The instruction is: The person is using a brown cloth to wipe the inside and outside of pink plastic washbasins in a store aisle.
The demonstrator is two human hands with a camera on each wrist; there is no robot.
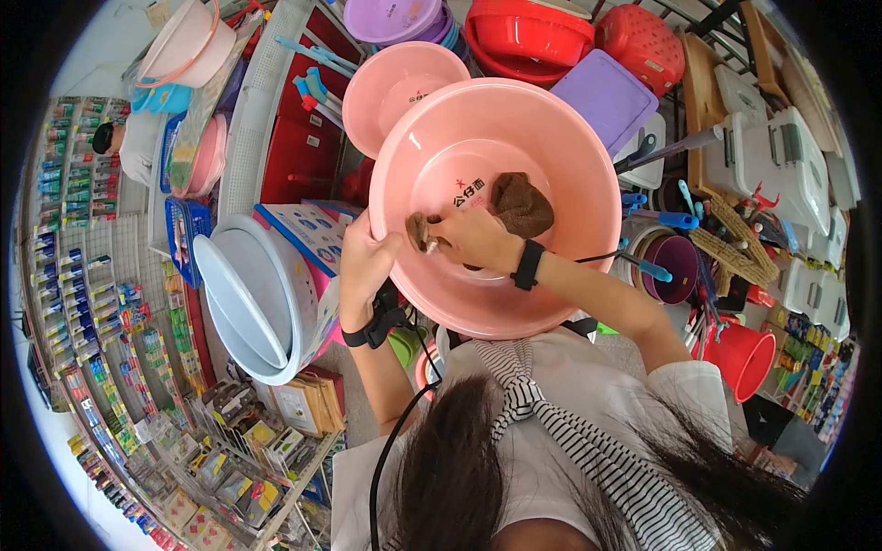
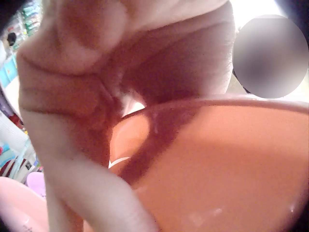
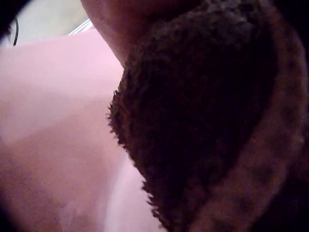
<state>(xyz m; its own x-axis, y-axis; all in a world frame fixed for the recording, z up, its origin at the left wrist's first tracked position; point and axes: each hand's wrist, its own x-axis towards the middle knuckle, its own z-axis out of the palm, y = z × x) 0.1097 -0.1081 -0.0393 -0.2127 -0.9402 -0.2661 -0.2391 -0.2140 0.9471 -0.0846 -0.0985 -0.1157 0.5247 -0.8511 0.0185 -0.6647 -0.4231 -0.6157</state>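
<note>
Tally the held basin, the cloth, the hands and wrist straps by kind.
Pink basin: 1
Brown cloth: 1, if both visible parts are one piece
Left hand and right hand: 2
Black wrist straps: 2
Total: 6

Black "公仔面" lettering [image 1: 469, 191] inside the held pink basin [image 1: 574, 165]

A round, glossy pink basin [image 1: 581, 184] is presenting its open side to the head camera, its rim resting in the grip of the left hand [image 1: 367, 257]. Dark printed characters [image 1: 469, 191] are showing on its interior just beyond the right hand [image 1: 478, 241]. A brown, fuzzy-pile cloth [image 1: 524, 207] is lying crumpled inside the basin, held by the right hand. Its larger, rounded part is bulging beyond that hand; a smaller end is protruding toward the left hand.
</note>
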